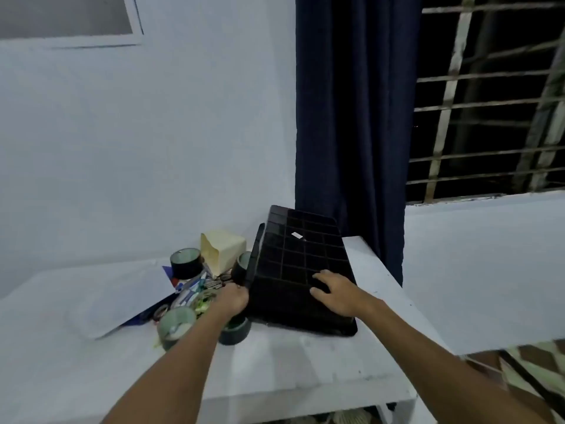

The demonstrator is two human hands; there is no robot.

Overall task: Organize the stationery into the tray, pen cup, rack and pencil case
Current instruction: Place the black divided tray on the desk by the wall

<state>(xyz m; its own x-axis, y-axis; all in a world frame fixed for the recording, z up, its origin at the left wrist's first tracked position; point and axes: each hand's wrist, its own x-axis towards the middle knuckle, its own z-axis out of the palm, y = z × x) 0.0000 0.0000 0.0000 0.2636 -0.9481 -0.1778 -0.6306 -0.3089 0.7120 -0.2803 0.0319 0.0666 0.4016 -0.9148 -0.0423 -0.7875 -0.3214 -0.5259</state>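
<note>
While the black tray [302, 264] lies upside down and tilted on the white surface [305, 362], left hand [230, 299] gripping its edge, right hand [333, 290] spread flat on it, the tape rolls [185, 263], cream cup [224, 250] and loose stationery [195, 290] beside it look unsorted, so organizing seems barely begun.

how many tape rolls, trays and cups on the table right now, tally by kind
Tape rolls: 4, at back left, behind the tray's left rim, front left, under the left wrist
Black tray: 1
Cream cup: 1
Total: 6
The mixed small stationery pile is too blurred to count.
</note>
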